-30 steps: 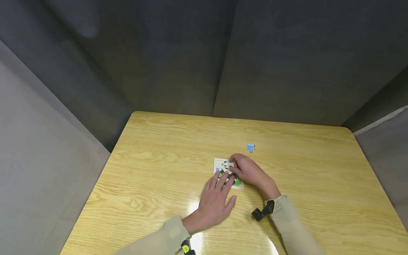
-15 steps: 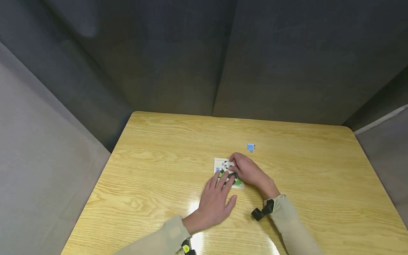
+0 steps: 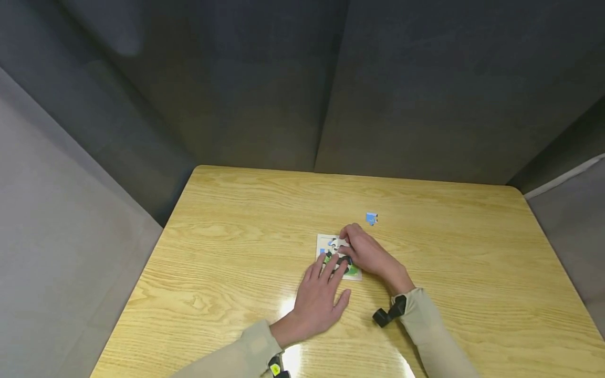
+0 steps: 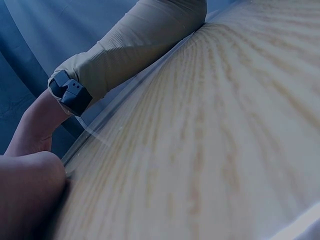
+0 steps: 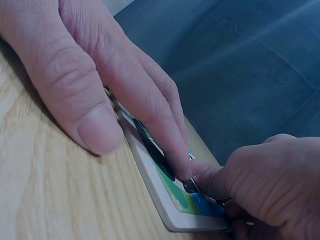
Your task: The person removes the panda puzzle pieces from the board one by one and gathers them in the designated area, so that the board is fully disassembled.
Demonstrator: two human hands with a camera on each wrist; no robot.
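While my left hand lies flat with straight fingers pressing the near edge of the puzzle, my right hand curls over its far right part, fingertips pinching a panda piece down into the tray. The puzzle sits near the middle of the table, its white rim showing past my fingers on the left and far sides. A loose blue piece lies just beyond my right hand, apart from the puzzle. Bare wood runs wide to the left, to the right and toward the far edge, where dark curtain walls close in; the near edge lies under my sleeves. Compared with a second ago, my right hand has crept slightly toward the left and the panda piece sits lower against the tray; my left hand, the puzzle and the blue piece have kept their places.
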